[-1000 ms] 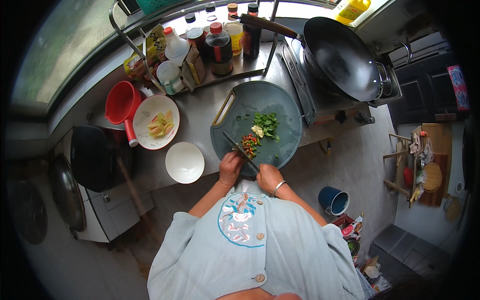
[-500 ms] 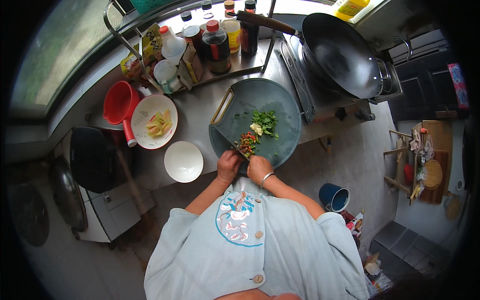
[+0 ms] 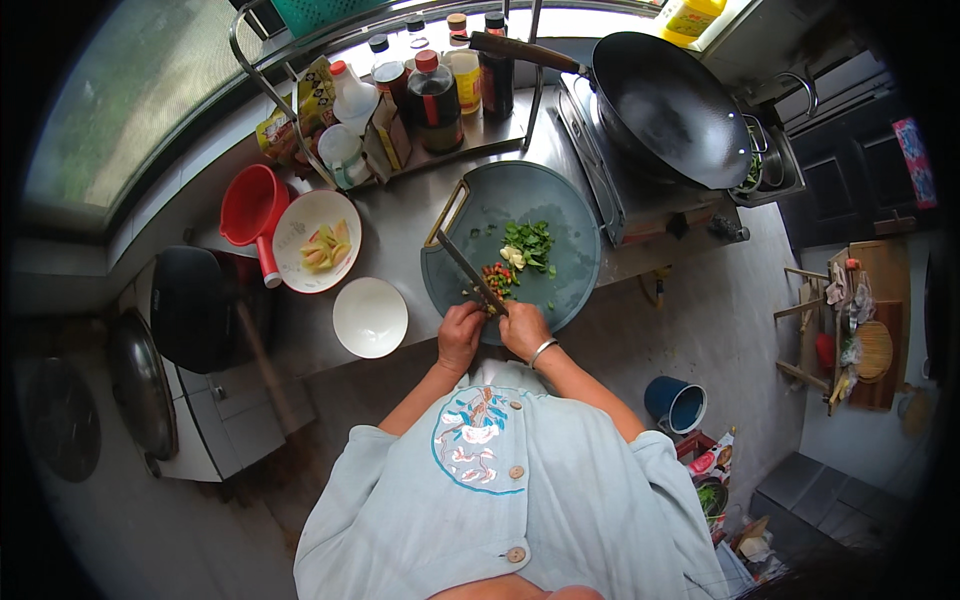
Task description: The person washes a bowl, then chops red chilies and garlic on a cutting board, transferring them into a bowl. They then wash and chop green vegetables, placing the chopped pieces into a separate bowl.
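Note:
My right hand (image 3: 525,330) is closed around the handle of a kitchen knife (image 3: 470,269). Its blade slants up and left across the near left part of a round dark grey cutting board (image 3: 575,285). Fingers bent together, my left hand (image 3: 460,336) rests at the board's near edge, close beside the blade. Whatever it pinches is hidden. Chopped red and green pieces (image 3: 499,279) lie right of the blade. Pale garlic-like pieces (image 3: 513,257) and cut green leaves (image 3: 531,243) sit just beyond them.
Left of the board are a white bowl (image 3: 370,318), a plate (image 3: 291,226) of pale slices and a red dipper (image 3: 251,205). Bottles (image 3: 435,105) stand on a rack behind. A wok (image 3: 665,110) rests on the stove at right. A blue bucket (image 3: 676,404) stands on the floor.
The knife blade has tilted, showing more of its broad side, and its tip points farther from me. Both hands stay at the board's near edge. The whole view has shifted slightly.

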`<state>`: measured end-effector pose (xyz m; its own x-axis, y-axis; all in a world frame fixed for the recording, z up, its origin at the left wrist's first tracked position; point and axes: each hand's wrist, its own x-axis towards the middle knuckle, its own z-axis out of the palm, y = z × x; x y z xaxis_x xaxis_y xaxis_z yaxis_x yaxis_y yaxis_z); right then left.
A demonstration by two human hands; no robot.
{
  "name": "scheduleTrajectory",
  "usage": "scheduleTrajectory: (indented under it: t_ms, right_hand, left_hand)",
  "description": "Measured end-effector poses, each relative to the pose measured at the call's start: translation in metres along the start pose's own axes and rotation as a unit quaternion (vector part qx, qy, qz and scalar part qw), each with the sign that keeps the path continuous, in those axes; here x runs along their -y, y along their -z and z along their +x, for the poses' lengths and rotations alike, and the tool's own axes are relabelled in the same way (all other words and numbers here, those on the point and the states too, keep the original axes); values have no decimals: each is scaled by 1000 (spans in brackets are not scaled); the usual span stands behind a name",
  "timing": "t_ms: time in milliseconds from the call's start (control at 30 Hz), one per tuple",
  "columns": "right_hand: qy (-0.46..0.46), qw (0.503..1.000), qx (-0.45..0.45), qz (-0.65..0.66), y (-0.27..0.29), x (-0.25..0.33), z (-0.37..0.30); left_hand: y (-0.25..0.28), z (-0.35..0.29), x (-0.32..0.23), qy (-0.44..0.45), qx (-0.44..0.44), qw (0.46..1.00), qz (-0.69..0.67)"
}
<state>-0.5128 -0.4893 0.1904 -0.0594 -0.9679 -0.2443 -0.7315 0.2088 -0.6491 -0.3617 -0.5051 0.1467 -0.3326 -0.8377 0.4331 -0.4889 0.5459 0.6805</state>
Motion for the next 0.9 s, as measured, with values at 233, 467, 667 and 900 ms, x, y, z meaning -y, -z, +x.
scheduleTrajectory:
  t_ms: [233,467,667,900]
  right_hand:
    - [-11,998,50,-41,17,7,-30]
    - [-12,995,81,-59,11,4,-23]
    - [-38,989,126,-68,8,11,-5]
    - [-53,993,91,-56,-6,12,5]
  left_hand:
    - [-3,-3,5,14,-1,1000,-1]
    - [-4,0,10,0,12,1000,5]
    - [-3,1,13,-1,29,1000,3]
    - [-3,0,14,-2,41,999,-2]
